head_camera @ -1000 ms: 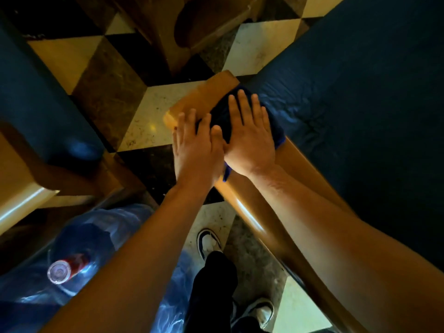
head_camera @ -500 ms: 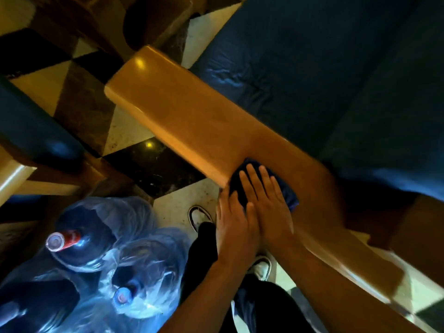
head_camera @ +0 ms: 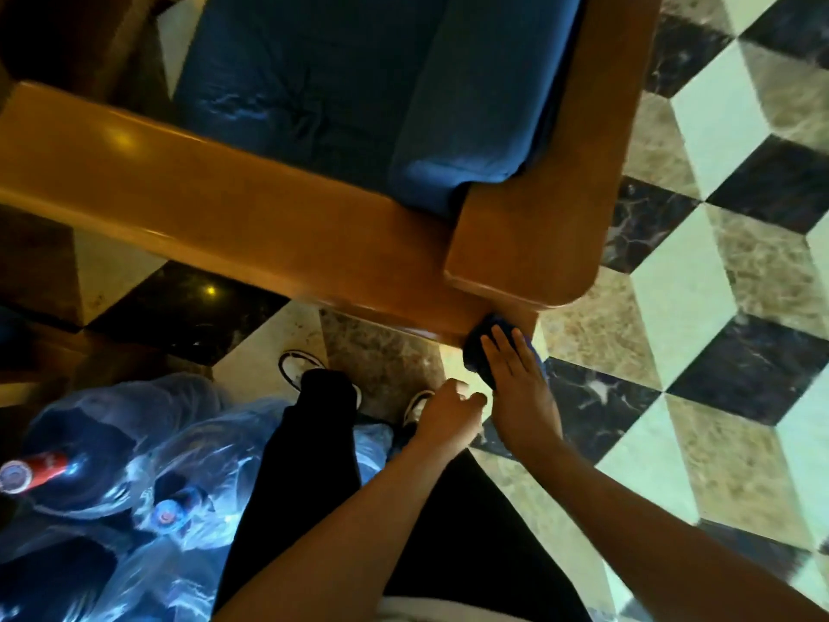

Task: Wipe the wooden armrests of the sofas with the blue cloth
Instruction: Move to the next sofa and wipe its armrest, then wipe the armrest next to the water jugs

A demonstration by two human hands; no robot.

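Observation:
A long glossy wooden armrest (head_camera: 215, 199) runs from the upper left down to the sofa's rear corner. At that near end lies the dark blue cloth (head_camera: 477, 347), mostly covered by my right hand (head_camera: 520, 383), which presses flat on it with fingers spread. My left hand (head_camera: 448, 415) hangs just left of it, off the cloth and off the wood, fingers curled and holding nothing. The sofa's blue seat cushion (head_camera: 305, 83) and back cushion (head_camera: 475, 105) lie beyond the armrest.
The wooden sofa back (head_camera: 596, 150) rises on the right. Large water bottles wrapped in clear plastic (head_camera: 116, 478) stand at the lower left beside my legs and shoes (head_camera: 300, 365). A chequered marble floor (head_camera: 717, 307) spreads to the right. Another wooden piece (head_camera: 40, 352) sits at the left edge.
Both hands slid the cloth along the armrest from its far end to the near corner. My left hand has come off the cloth and curled; the view swung right.

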